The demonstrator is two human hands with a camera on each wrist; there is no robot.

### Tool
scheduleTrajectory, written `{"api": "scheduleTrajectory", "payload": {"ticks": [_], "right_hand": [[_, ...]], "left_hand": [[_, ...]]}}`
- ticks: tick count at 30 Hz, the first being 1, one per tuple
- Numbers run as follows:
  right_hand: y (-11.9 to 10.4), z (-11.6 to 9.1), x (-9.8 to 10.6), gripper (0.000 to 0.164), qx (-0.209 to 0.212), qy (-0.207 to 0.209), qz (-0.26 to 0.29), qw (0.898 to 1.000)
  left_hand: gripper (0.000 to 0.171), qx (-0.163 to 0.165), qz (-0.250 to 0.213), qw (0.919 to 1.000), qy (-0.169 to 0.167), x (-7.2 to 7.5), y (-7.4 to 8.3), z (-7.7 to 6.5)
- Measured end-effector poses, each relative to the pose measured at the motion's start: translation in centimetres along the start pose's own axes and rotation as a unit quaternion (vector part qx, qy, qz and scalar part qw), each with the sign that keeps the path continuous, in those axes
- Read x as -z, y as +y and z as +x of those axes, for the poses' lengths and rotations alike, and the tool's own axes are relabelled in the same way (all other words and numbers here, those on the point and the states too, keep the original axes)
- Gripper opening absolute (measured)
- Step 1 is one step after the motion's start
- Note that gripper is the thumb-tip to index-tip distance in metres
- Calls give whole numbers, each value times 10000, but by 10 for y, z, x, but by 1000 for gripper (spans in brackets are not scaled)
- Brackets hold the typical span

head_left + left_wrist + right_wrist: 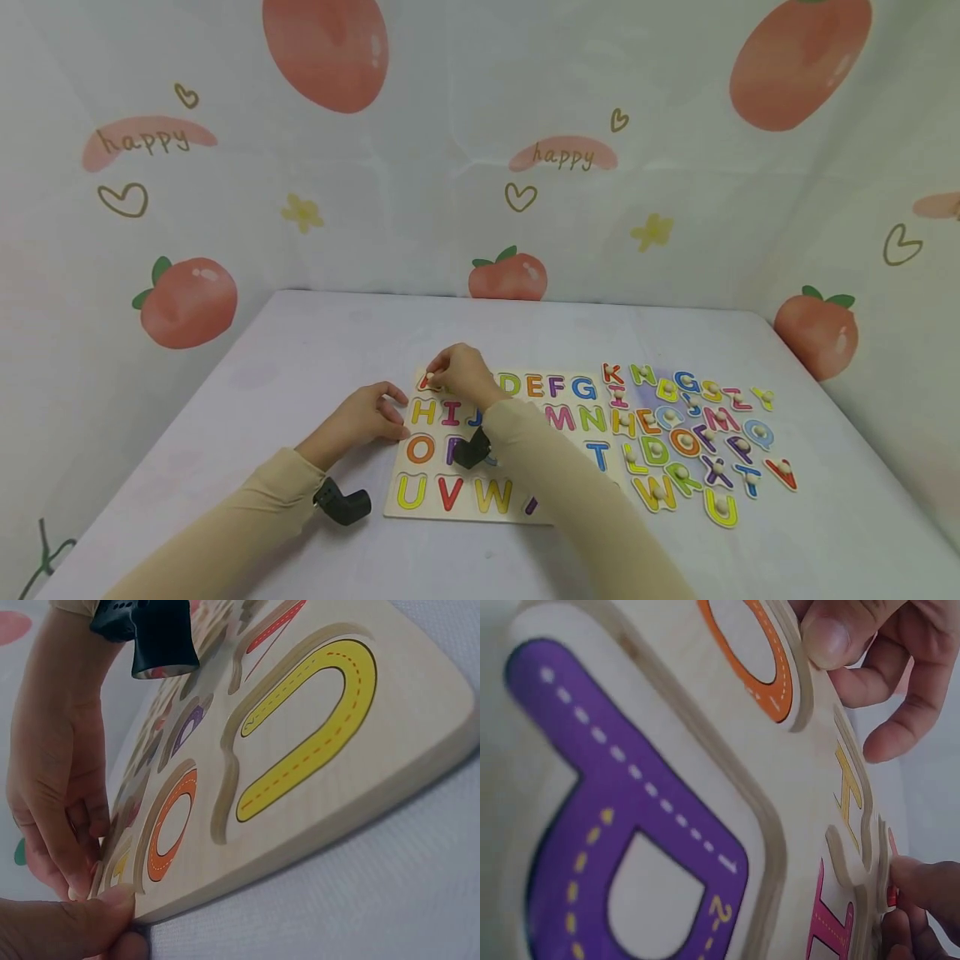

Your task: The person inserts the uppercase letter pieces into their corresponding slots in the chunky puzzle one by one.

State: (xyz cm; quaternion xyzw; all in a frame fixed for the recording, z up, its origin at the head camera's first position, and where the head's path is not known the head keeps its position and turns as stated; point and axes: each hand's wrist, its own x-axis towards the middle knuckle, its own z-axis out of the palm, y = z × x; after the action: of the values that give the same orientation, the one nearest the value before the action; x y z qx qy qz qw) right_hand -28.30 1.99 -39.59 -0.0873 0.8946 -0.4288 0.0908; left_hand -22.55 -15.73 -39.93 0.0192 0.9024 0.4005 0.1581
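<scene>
An alphabet puzzle board of pale wood lies on the table, its recesses printed with coloured letters. At its far left corner my right hand pinches a red letter A piece; a bit of its red shows between the fingertips in the right wrist view. My left hand rests at the board's left edge, fingers loosely bent. Its thumb touches the edge near the orange O recess in the left wrist view. The right hand and forearm hide part of the top rows.
Several loose knobbed letter pieces lie right of the board, among them a yellow U, an orange W and a red V. A white cloth covers the table; a printed curtain hangs behind it.
</scene>
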Motion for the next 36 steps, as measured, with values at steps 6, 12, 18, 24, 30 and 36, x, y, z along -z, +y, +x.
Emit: {"api": "scheduleTrajectory", "payload": {"ticks": [6, 12, 18, 24, 30, 36], "right_hand": [[-2, -2, -1, 5, 41, 50, 49, 10000], [-4, -2, -2, 6, 60, 66, -24, 10000], [-3, -1, -2, 5, -30, 60, -62, 10000], [-5, -4, -1, 4, -55, 60, -84, 9999], [-5, -4, -2, 5, -69, 20, -40, 10000], [-3, -8, 5, 11, 11, -138, 12, 9999]], "left_hand": [[46, 75, -71, 9999, 64, -1, -1, 3], [46, 119, -59, 9999, 87, -2, -1, 4], [47, 123, -91, 9998, 83, -2, 0, 4], [46, 127, -110, 9998, 88, -2, 2, 2], [46, 152, -117, 9998, 83, -2, 3, 1], [47, 114, -41, 9999, 78, -2, 0, 1]]}}
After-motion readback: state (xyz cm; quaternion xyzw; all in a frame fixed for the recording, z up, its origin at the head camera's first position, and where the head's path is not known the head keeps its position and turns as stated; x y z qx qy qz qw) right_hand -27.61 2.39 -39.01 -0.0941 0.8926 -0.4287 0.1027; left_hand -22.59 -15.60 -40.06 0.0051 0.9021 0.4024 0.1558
